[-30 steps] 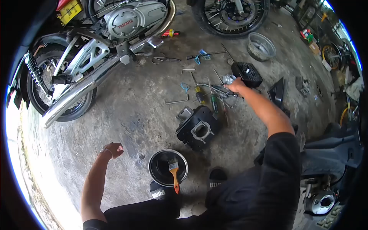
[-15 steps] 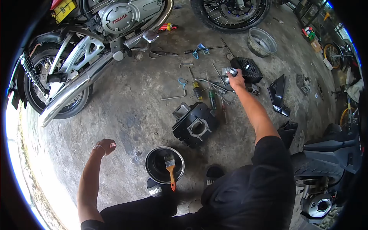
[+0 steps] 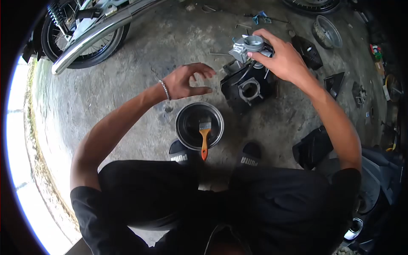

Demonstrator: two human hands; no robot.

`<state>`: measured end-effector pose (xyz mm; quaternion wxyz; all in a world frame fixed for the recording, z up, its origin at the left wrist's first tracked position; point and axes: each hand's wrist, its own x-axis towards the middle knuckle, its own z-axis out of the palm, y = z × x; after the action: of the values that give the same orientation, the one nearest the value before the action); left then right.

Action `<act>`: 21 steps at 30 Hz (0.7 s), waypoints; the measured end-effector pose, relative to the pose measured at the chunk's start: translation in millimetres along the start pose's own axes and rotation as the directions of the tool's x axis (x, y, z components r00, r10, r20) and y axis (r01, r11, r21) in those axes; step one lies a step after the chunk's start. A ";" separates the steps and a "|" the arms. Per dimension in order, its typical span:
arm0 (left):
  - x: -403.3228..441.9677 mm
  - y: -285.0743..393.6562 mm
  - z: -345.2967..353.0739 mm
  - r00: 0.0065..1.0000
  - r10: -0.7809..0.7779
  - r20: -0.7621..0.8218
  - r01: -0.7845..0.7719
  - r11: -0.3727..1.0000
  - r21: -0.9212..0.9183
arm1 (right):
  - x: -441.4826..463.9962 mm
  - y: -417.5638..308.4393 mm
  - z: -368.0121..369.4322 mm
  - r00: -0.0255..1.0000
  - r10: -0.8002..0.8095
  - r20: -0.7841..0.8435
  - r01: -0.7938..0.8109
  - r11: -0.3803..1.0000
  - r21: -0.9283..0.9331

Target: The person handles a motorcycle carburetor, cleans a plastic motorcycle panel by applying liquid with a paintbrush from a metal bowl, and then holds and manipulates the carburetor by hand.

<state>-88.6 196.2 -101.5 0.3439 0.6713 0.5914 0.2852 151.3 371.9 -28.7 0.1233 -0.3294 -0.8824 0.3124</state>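
Observation:
My right hand (image 3: 284, 58) grips a silver carburetor (image 3: 240, 52) by its round throat, thumb on the near side and fingers on the far side. It is held above a black finned engine cylinder (image 3: 233, 87) with a round bore, partly covering it. To the left, my left hand (image 3: 185, 80) is empty, with thumb and fingers apart, facing the carburetor. Below that hand, a round metal basin (image 3: 180, 127) stands on the floor between my feet. A paintbrush (image 3: 205, 132) with an orange-yellow handle leans in it, bristles down.
A motorcycle's exhaust pipe (image 3: 95, 36) and rear wheel are at the upper left. Hex keys and blue-handled tools (image 3: 261, 18) lie at the back. A second metal bowl (image 3: 327, 32), a black finned part (image 3: 307, 53) and black panels (image 3: 314, 146) lie to the right.
My right hand has lifted the carburetor off the floor and brought it closer, over the cylinder. My left hand has moved right and opened. The view has tilted down.

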 end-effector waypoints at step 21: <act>-73.3 -25.1 79.6 0.899 -0.401 0.176 0.398 0.581 -0.710 | -31.3 -73.9 129.2 0.887 -0.308 0.345 0.406 0.875 -0.263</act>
<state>-50.8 115.2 -167.6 0.6366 0.3261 0.5636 0.4133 82.9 247.2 -82.4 -0.0087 -0.1251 -0.9760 0.1782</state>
